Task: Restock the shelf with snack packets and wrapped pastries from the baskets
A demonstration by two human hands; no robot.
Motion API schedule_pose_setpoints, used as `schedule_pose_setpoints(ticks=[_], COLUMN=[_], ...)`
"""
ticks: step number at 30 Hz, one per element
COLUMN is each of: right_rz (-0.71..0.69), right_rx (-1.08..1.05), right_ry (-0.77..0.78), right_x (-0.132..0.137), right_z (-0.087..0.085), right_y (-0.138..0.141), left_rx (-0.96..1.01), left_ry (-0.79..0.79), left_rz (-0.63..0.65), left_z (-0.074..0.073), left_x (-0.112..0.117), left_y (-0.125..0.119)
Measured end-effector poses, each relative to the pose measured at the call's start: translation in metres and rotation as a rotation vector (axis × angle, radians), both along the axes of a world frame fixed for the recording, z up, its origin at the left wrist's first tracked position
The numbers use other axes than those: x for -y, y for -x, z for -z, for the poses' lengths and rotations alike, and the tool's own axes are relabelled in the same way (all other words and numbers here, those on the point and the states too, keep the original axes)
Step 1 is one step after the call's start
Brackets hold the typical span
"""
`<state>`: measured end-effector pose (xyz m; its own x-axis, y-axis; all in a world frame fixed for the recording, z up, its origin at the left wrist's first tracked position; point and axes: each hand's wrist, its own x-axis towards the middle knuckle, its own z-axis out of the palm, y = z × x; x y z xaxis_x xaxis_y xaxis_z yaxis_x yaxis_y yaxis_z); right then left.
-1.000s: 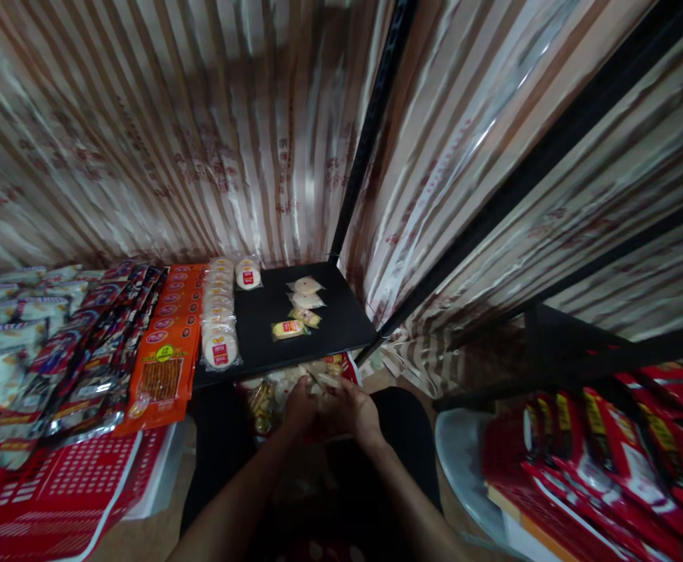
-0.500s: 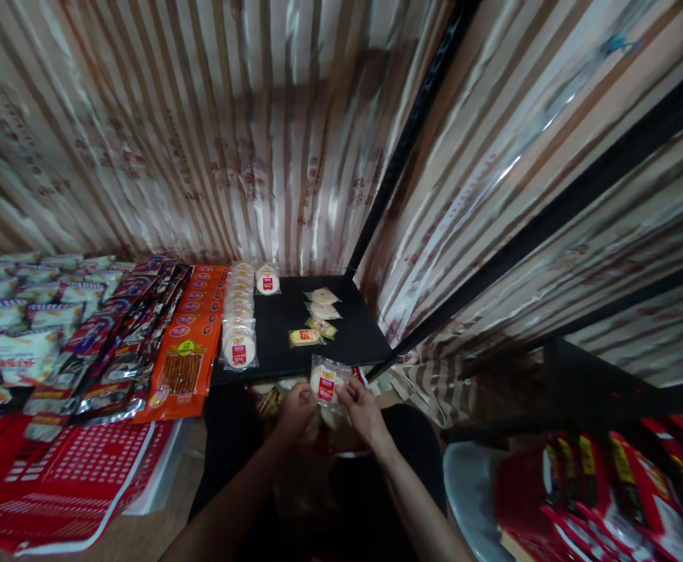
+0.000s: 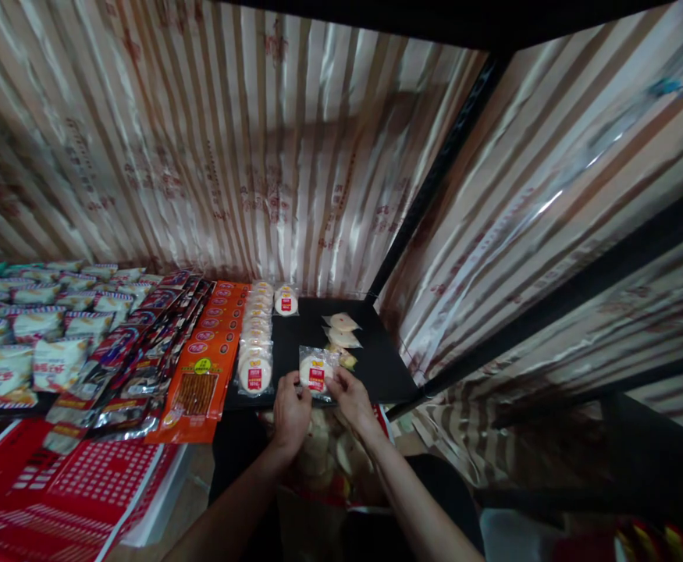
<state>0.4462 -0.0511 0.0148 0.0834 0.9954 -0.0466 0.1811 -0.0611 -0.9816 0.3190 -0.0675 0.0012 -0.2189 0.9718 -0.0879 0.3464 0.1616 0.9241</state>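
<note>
Both hands grip one clear snack packet [image 3: 316,371] with a round pale cracker inside and a red label facing up. My left hand [image 3: 292,409] pinches its lower left side, and my right hand [image 3: 353,398] pinches its right side. The packet is over the front of a black shelf [image 3: 291,336]. To the left on the shelf runs an overlapping row of similar packets [image 3: 255,373], with a single packet [image 3: 286,300] behind, to the right of the row's far end. Right of the hands lie two pale packets [image 3: 342,337] and a partly hidden yellow packet [image 3: 346,360].
Left of the cracker row lie orange snack bags [image 3: 197,390], dark shiny packs [image 3: 136,375] and several white bags [image 3: 60,364]. A red basket [image 3: 77,488] stands below the shelf at left. Between my legs is a container of pale packets [image 3: 350,457]. A black post [image 3: 435,199] rises at the shelf's back corner.
Both hands have carried the packet forward and up, from in front of the shelf edge to over its front. The view has shifted, and the yellow packet is now partly covered.
</note>
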Motion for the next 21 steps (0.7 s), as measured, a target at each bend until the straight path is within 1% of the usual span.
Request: schedule_pose_setpoints(ticks=[4, 6, 9, 11, 13, 18, 21], right_rz=[-0.001, -0.010, -0.014, -0.007, -0.008, -0.030, -0.042], right_rx=[0.091, 0.167, 0.324, 0.416, 0.460, 0.481, 0.490], right_ry=[0.003, 0.013, 0.047, 0.073, 0.091, 0.099, 0.106], right_x=[-0.040, -0.058, -0.083, -0.097, -0.111, -0.142, -0.158], right_z=[-0.004, -0.006, -0.005, -0.001, 0.003, 0.016, 0.020], right_y=[0.009, 0.012, 0.017, 0.021, 0.024, 0.031, 0.034], left_rx=[-0.153, -0.228, -0.283, -0.301, -0.304, -0.313, -0.314], left_ry=[-0.057, -0.064, -0.025, 0.011, 0.039, 0.082, 0.098], left_rz=[-0.082, -0.095, -0.102, -0.113, -0.123, -0.140, -0.149], left_z=[-0.007, -0.008, -0.006, -0.004, -0.001, 0.007, 0.012], left_x=[-0.021, -0.033, -0.051, -0.064, -0.076, -0.106, -0.122], left_y=[-0.009, -0.013, -0.015, -0.016, -0.016, -0.020, -0.021])
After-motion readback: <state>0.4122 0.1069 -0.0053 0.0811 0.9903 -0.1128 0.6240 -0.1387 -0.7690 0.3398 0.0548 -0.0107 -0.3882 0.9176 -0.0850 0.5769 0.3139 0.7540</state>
